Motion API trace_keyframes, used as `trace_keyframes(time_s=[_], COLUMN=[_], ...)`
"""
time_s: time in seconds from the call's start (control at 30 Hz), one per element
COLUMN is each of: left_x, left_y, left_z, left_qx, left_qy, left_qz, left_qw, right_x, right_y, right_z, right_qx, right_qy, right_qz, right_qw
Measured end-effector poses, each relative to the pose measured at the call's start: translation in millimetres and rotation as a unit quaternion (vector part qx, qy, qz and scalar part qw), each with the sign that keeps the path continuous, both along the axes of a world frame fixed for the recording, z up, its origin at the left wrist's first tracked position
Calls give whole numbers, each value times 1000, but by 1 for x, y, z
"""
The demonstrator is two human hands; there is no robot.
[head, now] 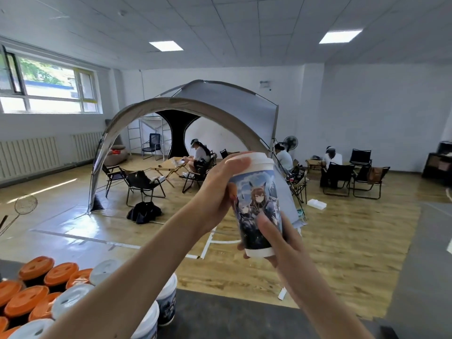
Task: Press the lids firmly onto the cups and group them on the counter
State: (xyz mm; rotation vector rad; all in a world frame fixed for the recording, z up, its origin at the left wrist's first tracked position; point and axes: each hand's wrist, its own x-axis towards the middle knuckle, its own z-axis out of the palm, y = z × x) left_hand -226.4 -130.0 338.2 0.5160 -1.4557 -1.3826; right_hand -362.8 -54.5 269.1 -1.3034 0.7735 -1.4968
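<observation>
A printed paper cup [254, 199] is held up in the air in front of the person, well above the dark tabletop [232, 316] and tilted slightly, with its white lid [260, 160] already sitting on its mouth. The left hand [215, 194] wraps around the upper part of the cup, fingers curled behind it and the thumb laid over the edge of the lid, which looks like the pressing grip. The right hand [278, 243] grips the lower part, thumb across the printed wall and fingers curled under the white base, bracing the cup from below. Whether the lid has snapped down all the way round cannot be told from this angle, as the far rim is hidden. At the lower left a dense cluster of finished cups stands on the tabletop, the orange-lidded cups [31, 297] to the outside and the white-lidded cups [71, 298] nearer the left forearm, standing close beside one another. Judging by that cluster, most of the work seems done: many cups are capped and grouped, and this one is in its sealing step. What is left for it, by my reading, is a last firm press and then setting it down beside the white-lidded ones. No loose lids or open cups show here.
</observation>
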Motion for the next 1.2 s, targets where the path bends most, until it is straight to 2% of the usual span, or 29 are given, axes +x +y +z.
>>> trace_keyframes(time_s=[0.07,0.13,0.27,0.37,0.5,0.57,0.67,0.73,0.8,0.93,1.1,1.2], left_x=[7,18,43,48,53,59,72,79,81,85,95,94], left_y=[-1,-3,-7,-11,-18,-21,-25,-28,-32,-39,-46,-46], left_z=[-3,-4,-2,-5,-11,-12,-12,-13,-15,-25,-30,-33], left_qx=[-38,-43,-21,-14,-18,-6,25,47,52,22,50,40], left_qy=[12,7,-4,25,25,21,21,39,65,90,64,68], left_qz=[43,23,-43,1,86,50,-32,-52,-29,17,-43,-26], left_qw=[998,999,999,1000,996,998,999,997,996,996,996,997], right_x=[10,19,37,48,60,64,70,76,84,97,107,112], right_y=[-4,-6,-11,-17,-27,-29,-30,-32,-38,-48,-47,-44], right_z=[-3,-6,-7,-10,-17,-17,-13,-12,-16,-28,-32,-33], right_qx=[-31,-52,-43,-39,-48,-53,0,18,10,-19,-28,-25], right_qy=[37,59,44,54,115,114,37,21,30,71,77,88], right_qz=[-68,-98,-43,-61,-161,-158,-44,-12,-29,-136,-156,-178], right_qw=[996,992,997,996,979,979,998,1000,999,988,984,980])
